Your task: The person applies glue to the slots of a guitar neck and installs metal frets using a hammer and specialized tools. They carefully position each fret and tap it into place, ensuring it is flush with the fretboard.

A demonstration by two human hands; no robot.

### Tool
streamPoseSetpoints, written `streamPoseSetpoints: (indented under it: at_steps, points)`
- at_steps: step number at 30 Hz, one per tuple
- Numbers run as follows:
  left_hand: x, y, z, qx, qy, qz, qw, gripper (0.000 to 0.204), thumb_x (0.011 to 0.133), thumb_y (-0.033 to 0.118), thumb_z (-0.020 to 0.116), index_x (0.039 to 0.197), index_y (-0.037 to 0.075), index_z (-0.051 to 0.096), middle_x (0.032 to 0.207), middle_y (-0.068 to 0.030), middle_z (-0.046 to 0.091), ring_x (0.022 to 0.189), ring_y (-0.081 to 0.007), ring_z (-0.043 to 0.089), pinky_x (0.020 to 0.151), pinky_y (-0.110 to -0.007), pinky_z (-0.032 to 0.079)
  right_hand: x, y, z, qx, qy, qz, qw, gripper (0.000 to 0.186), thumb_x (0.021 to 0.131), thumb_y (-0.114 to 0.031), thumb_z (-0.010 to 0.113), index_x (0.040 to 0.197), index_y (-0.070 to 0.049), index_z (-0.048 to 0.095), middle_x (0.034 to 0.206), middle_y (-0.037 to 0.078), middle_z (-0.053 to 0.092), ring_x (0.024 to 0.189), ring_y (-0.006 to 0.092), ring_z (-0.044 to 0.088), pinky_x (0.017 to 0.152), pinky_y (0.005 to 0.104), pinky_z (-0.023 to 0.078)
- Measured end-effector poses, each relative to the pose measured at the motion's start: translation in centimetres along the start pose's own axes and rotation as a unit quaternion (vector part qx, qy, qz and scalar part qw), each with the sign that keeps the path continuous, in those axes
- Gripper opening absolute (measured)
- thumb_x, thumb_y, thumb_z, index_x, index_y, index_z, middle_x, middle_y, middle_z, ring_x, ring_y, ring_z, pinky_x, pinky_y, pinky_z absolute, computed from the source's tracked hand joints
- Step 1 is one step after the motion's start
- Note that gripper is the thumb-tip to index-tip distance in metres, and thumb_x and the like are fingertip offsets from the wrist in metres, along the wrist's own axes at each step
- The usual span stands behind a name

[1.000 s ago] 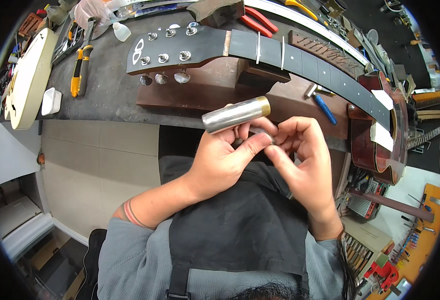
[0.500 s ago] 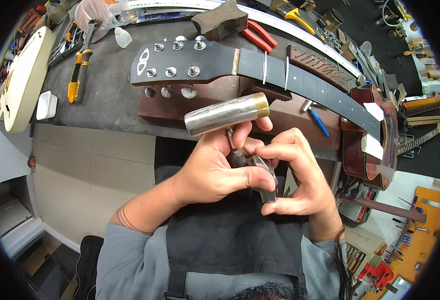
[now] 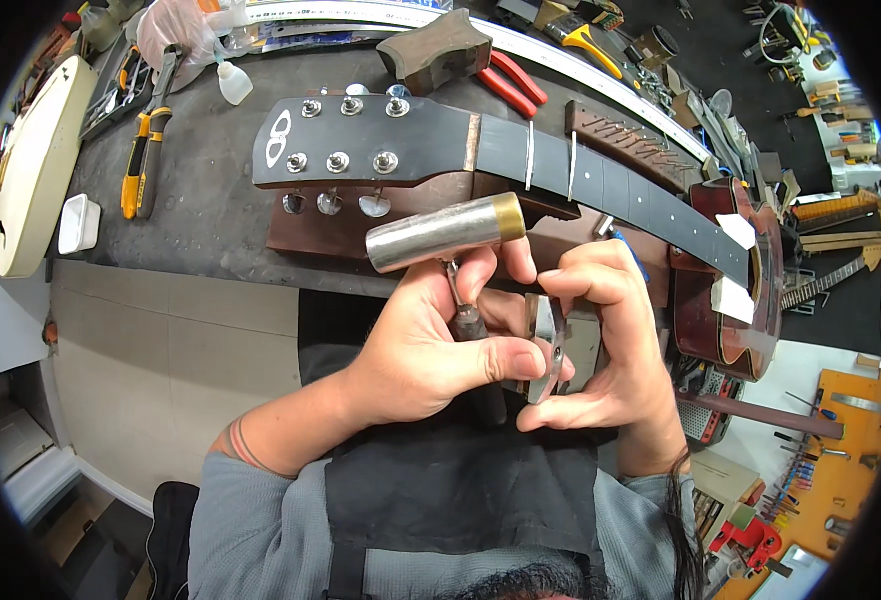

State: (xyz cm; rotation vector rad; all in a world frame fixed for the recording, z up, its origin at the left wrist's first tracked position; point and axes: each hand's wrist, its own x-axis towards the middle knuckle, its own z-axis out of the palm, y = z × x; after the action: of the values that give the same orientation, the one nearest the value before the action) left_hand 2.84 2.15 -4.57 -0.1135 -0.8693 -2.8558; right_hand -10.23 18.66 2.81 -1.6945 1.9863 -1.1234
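left hand [image 3: 430, 350] closing around the small hammer [image 3: 447, 232], its metal head sitting above the knuckles | right hand [image 3: 600, 340] pinching a thin metal strip [image 3: 542, 345] at chest height | step, judging: readying the strip; next calls for steady alignment | beyond, guitar neck [image 3: 520, 155] lying on the workbench [image 3: 190, 200]

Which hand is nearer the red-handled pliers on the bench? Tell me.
Right. The right hand sits below the red-handled pliers, slightly to their right; the left hand, holding the small hammer, is farther toward the person's left.
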Motion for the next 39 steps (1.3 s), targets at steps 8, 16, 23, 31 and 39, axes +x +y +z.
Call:
streamPoseSetpoints:
  at_steps: [8, 16, 23, 31, 39]
  points:
    - [1.2, 0.8, -0.6, 0.007, -0.027, 0.031, 0.999, 0.051, 0.092, -0.007, 0.079, 0.111, 0.009, 0.035, 0.132, -0.0102, 0.046, 0.116, -0.0264, 0.074, 0.089, -0.033, 0.064, 1.3, -0.4, -0.6, -0.047, 0.007, 0.005, 0.999, 0.091, 0.062, -0.031, 0.104, 0.138, -0.002, 0.062, 0.123, 0.017, 0.063, 0.114, 0.0337, 0.064, 0.096, 0.0432, 0.054]
    - [1.8, 2.6, 0.4, 0.065, 0.037, -0.013, 0.997, 0.042, 0.096, -0.015, 0.064, 0.101, 0.009, 0.030, 0.125, -0.0142, 0.044, 0.112, -0.0443, 0.075, 0.088, -0.044, 0.071, 5.1, 3.7, -4.2, -0.186, 0.082, -0.030, 0.979, 0.071, 0.064, -0.029, 0.095, 0.123, -0.001, 0.068, 0.101, 0.009, 0.063, 0.088, 0.0209, 0.062, 0.075, 0.0342, 0.052]
    - [1.5, 3.4, -1.0, 0.078, 0.023, 0.033, 0.996, 0.042, 0.097, -0.014, 0.063, 0.102, 0.009, 0.028, 0.122, -0.0176, 0.046, 0.101, -0.0456, 0.078, 0.078, -0.040, 0.072, 6.1, 5.2, -5.0, -0.204, 0.089, 0.002, 0.975, 0.070, 0.063, -0.028, 0.093, 0.124, -0.002, 0.069, 0.106, 0.006, 0.066, 0.087, 0.0188, 0.058, 0.077, 0.0334, 0.050]
    - [1.2, 4.2, -1.2, 0.114, -0.005, 0.031, 0.993, 0.041, 0.098, -0.014, 0.063, 0.098, 0.009, 0.029, 0.117, -0.0177, 0.046, 0.100, -0.0459, 0.078, 0.075, -0.040, 0.072, 6.4, 5.7, -5.1, -0.223, 0.059, 0.000, 0.973, 0.072, 0.068, -0.038, 0.094, 0.125, -0.001, 0.069, 0.110, 0.008, 0.066, 0.087, 0.0209, 0.057, 0.078, 0.0345, 0.050]
    - [0.7, 6.1, -0.8, 0.192, 0.051, -0.014, 0.980, 0.037, 0.097, -0.011, 0.065, 0.099, 0.011, 0.036, 0.112, -0.0125, 0.047, 0.094, -0.0276, 0.073, 0.070, -0.030, 0.061, 6.3, 5.5, -5.2, -0.209, 0.046, 0.012, 0.977, 0.073, 0.068, -0.035, 0.094, 0.126, 0.000, 0.067, 0.112, 0.009, 0.065, 0.093, 0.0227, 0.058, 0.084, 0.0358, 0.050]
